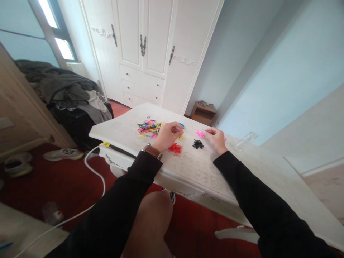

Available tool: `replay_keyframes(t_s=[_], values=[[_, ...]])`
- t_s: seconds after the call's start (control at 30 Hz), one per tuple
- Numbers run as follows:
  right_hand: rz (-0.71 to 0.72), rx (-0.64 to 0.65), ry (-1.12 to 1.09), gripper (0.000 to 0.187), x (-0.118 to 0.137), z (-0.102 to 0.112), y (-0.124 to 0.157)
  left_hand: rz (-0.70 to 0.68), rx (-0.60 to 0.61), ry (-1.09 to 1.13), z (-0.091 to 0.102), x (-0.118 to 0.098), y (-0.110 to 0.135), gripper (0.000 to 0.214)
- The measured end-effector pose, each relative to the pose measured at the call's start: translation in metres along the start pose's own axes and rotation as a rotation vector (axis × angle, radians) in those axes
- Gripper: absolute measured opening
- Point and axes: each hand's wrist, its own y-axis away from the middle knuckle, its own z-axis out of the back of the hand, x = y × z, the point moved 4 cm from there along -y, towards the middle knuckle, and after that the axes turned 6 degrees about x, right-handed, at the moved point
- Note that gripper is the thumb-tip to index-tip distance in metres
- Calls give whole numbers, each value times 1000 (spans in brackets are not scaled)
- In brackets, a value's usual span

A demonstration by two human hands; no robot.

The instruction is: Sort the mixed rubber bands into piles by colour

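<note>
My left hand (pixel 169 136), with a brown-strapped watch (pixel 153 151) on its wrist, is closed, thumb and fingertips together. Whatever it may hold is too small to make out. Left of it lies a mixed heap of small coloured pieces (pixel 148 128), perhaps little bands or clips. Around its fingers are blue pieces (pixel 181 125) and yellow pieces (pixel 181 137), partly hidden; a red pile (pixel 176 148) lies just below. My right hand (pixel 216 139) pinches at the edge of a pink pile (pixel 199 133), its contents unclear. Black pieces (pixel 198 144) lie between the hands.
The white table (pixel 204 168) extends to the right, where a clear glass (pixel 246 139) lies on its side. A white cable (pixel 100 177) hangs at the left corner. Behind stand a white wardrobe (pixel 145 71) and a small wooden cabinet (pixel 203 114). Clothes (pixel 67 93) are heaped at left.
</note>
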Motion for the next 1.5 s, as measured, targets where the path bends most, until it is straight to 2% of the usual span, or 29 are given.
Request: replay_keyframes(t_s=[0.2, 0.33, 0.4, 0.57, 0.7, 0.87, 1.17, 1.3, 1.5], values=[[-29, -43, 52, 22, -2, 2, -2, 22, 15, 46, -1, 3, 0, 14], [45, -67, 62, 21, 18, 1, 5, 24, 29, 105, -1, 3, 0, 17], [108, -23, 69, 20, 36, -4, 13, 15, 53, 144, -2, 0, 0, 19], [368, 233, 101, 17, 89, -28, 42, -2, 152, 193, -6, -9, 3, 30], [440, 285, 52, 17, 109, -36, 56, -9, 210, 218, -9, -10, 4, 33], [438, 264, 40, 16, 108, -36, 57, 17, 239, 201, -12, -7, 4, 33], [363, 196, 26, 17, 101, -35, 54, 9, 211, 168, -10, -4, 3, 30], [347, 201, 27, 17, 100, -35, 54, -6, 176, 123, -8, -4, 3, 23], [350, 209, 16, 18, 100, -37, 55, -5, 180, 91, -8, -6, 4, 25]])
